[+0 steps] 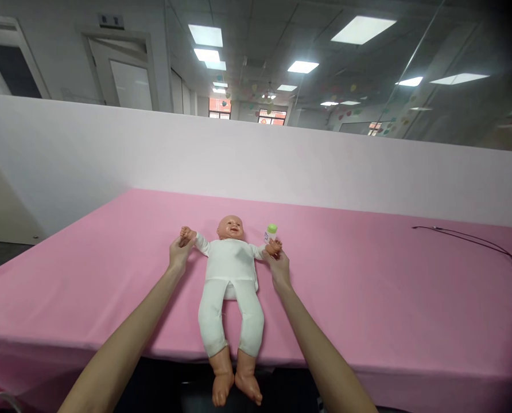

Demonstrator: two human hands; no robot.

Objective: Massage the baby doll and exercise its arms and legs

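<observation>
Pink cloth [368,298] covers the desk, and a baby doll [229,269] in white knitted clothes lies face-up between the hands. The left hand's [179,255] fingers [186,243] are nearly closed, pinching the doll's raised hand. The right hand's [279,269] fingers [270,254] curl around the doll's other hand. Just past those fingers stands a small bottle [271,233] with a green cap. A black cable [475,244] lies well to the right.

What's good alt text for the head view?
A person's left hand and right hand hold the hands of a baby doll lying face-up on a pink table cover; a green-capped bottle shows beyond the right hand.
</observation>
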